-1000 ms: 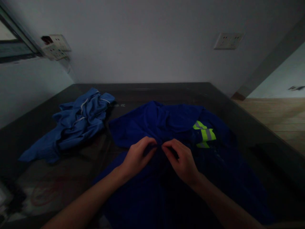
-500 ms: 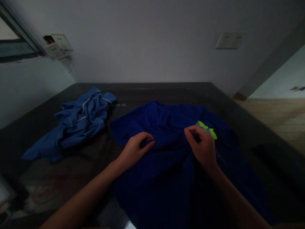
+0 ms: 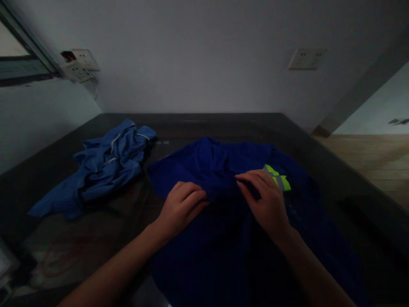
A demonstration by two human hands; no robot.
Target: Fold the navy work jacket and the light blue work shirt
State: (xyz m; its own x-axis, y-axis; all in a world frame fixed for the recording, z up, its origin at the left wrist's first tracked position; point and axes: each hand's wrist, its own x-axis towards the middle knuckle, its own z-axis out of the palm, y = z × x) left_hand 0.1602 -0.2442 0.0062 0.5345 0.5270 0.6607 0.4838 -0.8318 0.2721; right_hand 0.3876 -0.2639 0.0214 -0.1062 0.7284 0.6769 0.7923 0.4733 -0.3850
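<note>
A dark blue garment with a yellow-green and grey reflective patch is spread over the dark table. My left hand pinches the cloth near the garment's middle, fingers curled toward the thumb. Opposite it, my right hand has thumb and forefinger close together on a bit of the same cloth, just left of the patch. The fabric between the two hands is dark, and its folds are hard to make out.
A crumpled lighter blue garment with white piping lies at the table's left. The dark table meets the wall behind. Wall sockets are above. A dark flat object rests at the right.
My right hand has shifted left, toward my left hand, uncovering more of the reflective patch. The fingers of my left hand have curled closer together and sit slightly lower.
</note>
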